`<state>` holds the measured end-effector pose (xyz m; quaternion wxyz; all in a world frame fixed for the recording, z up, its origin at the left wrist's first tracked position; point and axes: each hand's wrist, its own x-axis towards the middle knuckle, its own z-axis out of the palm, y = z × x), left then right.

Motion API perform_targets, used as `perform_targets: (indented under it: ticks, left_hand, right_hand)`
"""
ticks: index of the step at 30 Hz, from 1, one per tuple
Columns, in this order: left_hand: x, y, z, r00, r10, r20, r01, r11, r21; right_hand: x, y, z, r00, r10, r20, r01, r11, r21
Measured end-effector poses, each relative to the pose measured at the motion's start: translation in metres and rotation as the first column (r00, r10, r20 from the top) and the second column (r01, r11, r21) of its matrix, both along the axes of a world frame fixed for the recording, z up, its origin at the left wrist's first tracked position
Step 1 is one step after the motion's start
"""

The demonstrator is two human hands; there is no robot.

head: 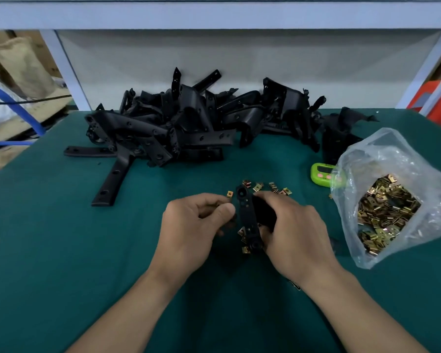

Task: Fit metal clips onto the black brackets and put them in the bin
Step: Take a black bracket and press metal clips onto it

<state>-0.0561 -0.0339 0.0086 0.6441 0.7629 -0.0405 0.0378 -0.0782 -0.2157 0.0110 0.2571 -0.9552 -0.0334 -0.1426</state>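
Two hands meet over the middle of the green table [61,250]. The right hand [295,230] wraps a black bracket [247,215] from its right side, fingers curled under and behind it, clamped firm.

The bracket's long axis runs away from the person, with the far end tipped slightly left. Its left edge is bare and faces the left hand [191,225]. That hand sits just beside the edge, fingers curled, thumb against forefinger. Whether a clip is pinched there, cannot tell.

Judgement: the next move is likely a short sideways push onto that left edge, so the left hand is the nearer one for fitting.

Loose clips [271,186] lie under and just beyond the bracket, within reach of either hand. To the right is an open clear bag [382,149] holding many more, with a green timer [321,173] touching its near side.

Farther back, a pile of brackets [189,123] sits along the table's rear edge below a white frame [214,16]. The surface looks flat and cloth-like, with ample room to work. No bin in view.
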Motion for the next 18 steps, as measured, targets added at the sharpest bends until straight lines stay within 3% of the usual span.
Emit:
perform_targets:
  ticks: [9, 15, 18]
  left_hand:
    - [-0.0013, 0.0017, -0.0038, 1.000, -0.017, 0.012, 0.017, 1.000, 0.015]
    - [0.0035, 0.0017, 0.0008, 0.987, -0.098, -0.131, 0.056, 0.954, -0.293]
    - [0.0028, 0.0043, 0.0028, 0.975, -0.141, -0.169, 0.069, 0.924, -0.375]
  right_hand:
    - [-0.0011, 0.0047, 0.0053, 0.999, -0.042, -0.025, 0.041, 0.998, -0.045]
    - [-0.0006, 0.0061, 0.0070, 0.997, -0.064, -0.042, 0.059, 0.993, -0.103]
    - [-0.0004, 0.0058, 0.0065, 0.996, -0.068, -0.053, 0.063, 0.993, -0.097]
